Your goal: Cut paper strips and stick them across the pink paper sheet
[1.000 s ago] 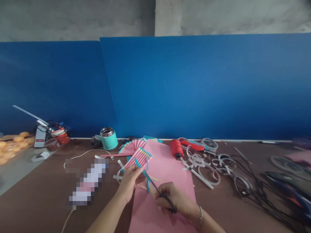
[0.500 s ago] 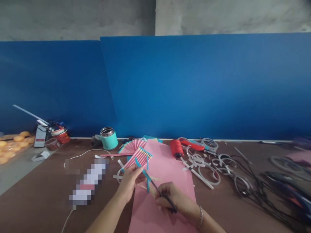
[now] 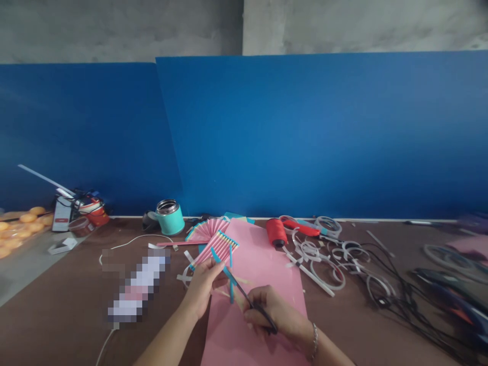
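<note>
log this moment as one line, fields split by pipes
left hand: holds blue strip | right hand: grips scissors | beneath: pink sheet | beyond left hand: pleated pink piece | farther right: red spool

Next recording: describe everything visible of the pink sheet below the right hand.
The pink sheet is plain and long, looks like paper or thin card, and lies flat on the brown table. It stretches away from the person toward the blue board, near end out of frame. The right hand is over it; contact is unclear. A red spool sits at its far right edge.
</note>
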A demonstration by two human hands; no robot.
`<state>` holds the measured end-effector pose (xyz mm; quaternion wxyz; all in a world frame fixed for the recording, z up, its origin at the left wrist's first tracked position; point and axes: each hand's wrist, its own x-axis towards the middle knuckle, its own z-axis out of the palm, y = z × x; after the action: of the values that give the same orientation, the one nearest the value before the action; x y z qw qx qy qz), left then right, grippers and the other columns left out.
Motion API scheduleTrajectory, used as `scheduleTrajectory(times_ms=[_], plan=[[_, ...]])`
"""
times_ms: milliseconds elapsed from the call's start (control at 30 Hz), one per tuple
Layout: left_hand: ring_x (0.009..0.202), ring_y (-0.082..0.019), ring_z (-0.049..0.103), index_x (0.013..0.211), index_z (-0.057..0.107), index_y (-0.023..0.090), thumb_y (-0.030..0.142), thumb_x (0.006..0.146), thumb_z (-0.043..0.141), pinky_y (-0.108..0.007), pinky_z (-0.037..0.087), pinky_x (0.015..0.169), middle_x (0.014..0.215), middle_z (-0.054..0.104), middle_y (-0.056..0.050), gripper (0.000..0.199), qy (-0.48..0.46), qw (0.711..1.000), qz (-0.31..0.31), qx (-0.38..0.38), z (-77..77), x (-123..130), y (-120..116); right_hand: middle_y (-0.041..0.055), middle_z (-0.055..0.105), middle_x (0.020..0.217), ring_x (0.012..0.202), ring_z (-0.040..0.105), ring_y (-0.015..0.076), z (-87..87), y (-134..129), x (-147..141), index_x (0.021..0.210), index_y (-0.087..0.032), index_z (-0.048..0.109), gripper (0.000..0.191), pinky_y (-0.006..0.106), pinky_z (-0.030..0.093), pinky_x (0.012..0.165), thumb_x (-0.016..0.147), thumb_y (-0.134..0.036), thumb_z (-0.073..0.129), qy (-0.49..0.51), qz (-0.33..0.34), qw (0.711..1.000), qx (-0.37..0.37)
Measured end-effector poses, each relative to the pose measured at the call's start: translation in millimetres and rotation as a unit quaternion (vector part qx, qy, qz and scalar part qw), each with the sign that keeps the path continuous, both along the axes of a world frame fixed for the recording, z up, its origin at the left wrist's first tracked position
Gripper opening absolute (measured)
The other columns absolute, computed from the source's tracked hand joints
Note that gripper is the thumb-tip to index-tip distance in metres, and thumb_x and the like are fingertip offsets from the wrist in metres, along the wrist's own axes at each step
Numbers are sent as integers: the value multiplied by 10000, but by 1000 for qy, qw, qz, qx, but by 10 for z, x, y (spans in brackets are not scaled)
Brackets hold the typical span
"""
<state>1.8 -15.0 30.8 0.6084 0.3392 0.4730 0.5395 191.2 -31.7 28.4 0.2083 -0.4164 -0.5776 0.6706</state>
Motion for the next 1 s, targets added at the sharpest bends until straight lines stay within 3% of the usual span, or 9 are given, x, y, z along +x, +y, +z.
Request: scheduleTrajectory(times_ms=[1000], plan=[[582, -123, 622, 727, 570, 173, 380, 652, 740, -224, 512, 566, 649, 636, 23, 278, -30, 999, 20, 3, -18, -4, 11, -58, 505, 423, 338, 450, 60, -2, 2, -6, 644, -132, 562, 80, 150, 282, 324, 613, -201, 585, -20, -9, 1000, 15]])
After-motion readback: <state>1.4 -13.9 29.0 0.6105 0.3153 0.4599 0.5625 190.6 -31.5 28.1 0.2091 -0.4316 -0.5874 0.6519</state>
